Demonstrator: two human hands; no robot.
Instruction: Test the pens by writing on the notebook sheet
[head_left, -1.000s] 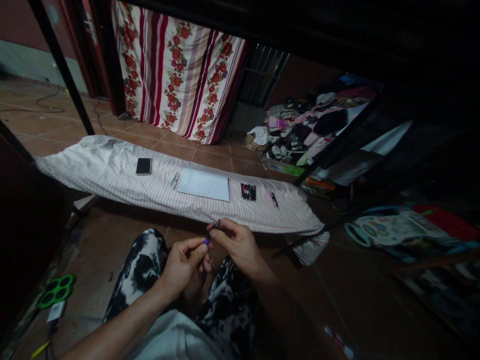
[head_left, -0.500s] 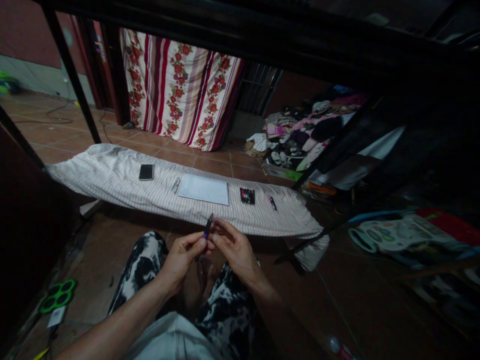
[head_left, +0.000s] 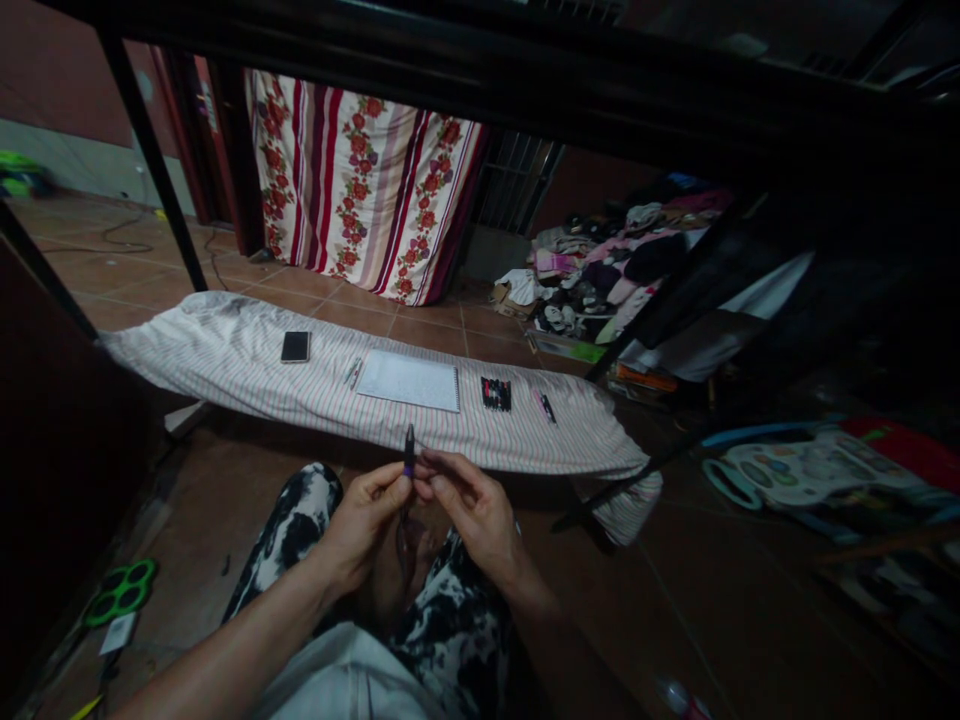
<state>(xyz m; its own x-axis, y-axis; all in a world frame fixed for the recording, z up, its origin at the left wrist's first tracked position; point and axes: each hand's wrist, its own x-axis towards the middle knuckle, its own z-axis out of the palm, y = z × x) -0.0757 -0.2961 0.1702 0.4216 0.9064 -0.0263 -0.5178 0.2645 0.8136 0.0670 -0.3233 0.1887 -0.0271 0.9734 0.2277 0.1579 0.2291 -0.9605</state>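
Observation:
Above my lap, my left hand [head_left: 369, 512] pinches a dark pen [head_left: 409, 450] with a purple band, its pointed end up and almost vertical. My right hand [head_left: 474, 515] is right beside it, thumb and fingers pressed together close to the pen's lower part; what they hold, if anything, I cannot make out. Beyond my hands, a spiral notepad [head_left: 409, 380] lies on a low surface covered with a striped cloth [head_left: 247, 375]. A few slim pens [head_left: 353, 372] lie at its left. To the right are a row of several dark pens [head_left: 496, 394] and a pink and black pair [head_left: 544, 406].
A dark phone-like device [head_left: 295, 347] lies on the cloth's left part. Black metal bars [head_left: 154, 150] frame the space overhead and at the sides. A clothes pile [head_left: 600, 265] and a floral curtain [head_left: 367, 190] stand behind; a green four-ring object [head_left: 120, 592] is on the floor.
The pen has turned from leaning right to nearly upright, its tip moving left. Both hands stay close together over my lap. The whole view has shifted slightly.

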